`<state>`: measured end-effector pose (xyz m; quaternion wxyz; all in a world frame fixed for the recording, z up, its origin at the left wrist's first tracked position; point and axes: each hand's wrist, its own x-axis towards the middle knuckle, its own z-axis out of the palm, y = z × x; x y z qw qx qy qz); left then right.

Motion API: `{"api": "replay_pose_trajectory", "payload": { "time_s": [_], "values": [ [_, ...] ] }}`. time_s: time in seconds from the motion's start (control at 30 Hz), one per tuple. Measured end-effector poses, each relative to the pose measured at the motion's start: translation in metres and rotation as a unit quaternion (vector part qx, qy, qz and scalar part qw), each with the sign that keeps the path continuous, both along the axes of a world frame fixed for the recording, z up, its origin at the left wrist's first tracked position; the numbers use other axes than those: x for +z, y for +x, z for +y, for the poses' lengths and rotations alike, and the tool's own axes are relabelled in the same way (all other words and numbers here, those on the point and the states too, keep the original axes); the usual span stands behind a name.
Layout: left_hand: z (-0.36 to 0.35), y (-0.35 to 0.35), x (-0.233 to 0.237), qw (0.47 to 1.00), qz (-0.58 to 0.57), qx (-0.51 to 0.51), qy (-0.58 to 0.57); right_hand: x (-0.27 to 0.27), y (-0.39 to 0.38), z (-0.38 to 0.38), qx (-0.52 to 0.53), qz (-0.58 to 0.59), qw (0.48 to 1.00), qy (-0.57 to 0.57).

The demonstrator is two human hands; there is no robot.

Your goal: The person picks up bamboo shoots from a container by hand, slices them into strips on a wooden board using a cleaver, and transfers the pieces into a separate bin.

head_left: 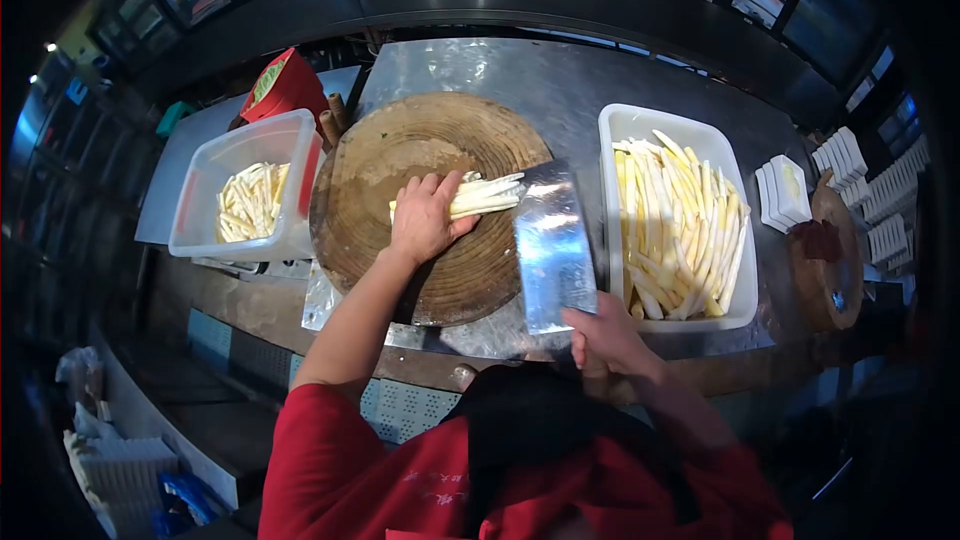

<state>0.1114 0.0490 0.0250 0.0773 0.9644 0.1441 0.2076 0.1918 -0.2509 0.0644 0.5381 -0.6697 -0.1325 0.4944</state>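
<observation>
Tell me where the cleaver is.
In the head view, the cleaver sits right of centre, gripped by the right hand, its blade over the right edge of the round chopping board, between the white stalks and the white tray.

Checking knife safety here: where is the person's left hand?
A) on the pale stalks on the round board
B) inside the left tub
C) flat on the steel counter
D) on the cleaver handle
A: the left hand presses the pale stalks on the round wooden board; the right hand holds the cleaver.
</observation>
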Motion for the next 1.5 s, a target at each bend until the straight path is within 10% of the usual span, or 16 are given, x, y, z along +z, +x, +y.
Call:
{"api": "replay_pose_trajectory", "payload": {
  "time_s": [0.53, 0.77, 0.9, 1.23, 1.5],
  "values": [
    [0.089, -0.067, 0.044, 0.951, -0.282, 0.124, 0.031, 0.055, -0.06, 0.169, 0.198, 0.023, 0.977, 0.078],
    [0.248, -0.17, 0.054, 0.922, -0.113, 0.338, 0.15, 0.057, -0.072, 0.185, 0.248, 0.062, 0.958, 0.128],
    [0.213, -0.136, 0.058, 0.932, -0.159, 0.306, 0.11, 0.029, -0.045, 0.121, 0.16, 0.038, 0.981, 0.104],
    [-0.022, 0.128, 0.07, 0.987, -0.121, -0.087, -0.052, 0.04, 0.014, -0.104, -0.209, -0.078, 0.974, 0.036],
    [-0.166, 0.256, 0.008, 0.91, 0.04, -0.407, -0.07, 0.025, 0.014, -0.229, -0.441, -0.071, 0.89, 0.096]
  ]
}}
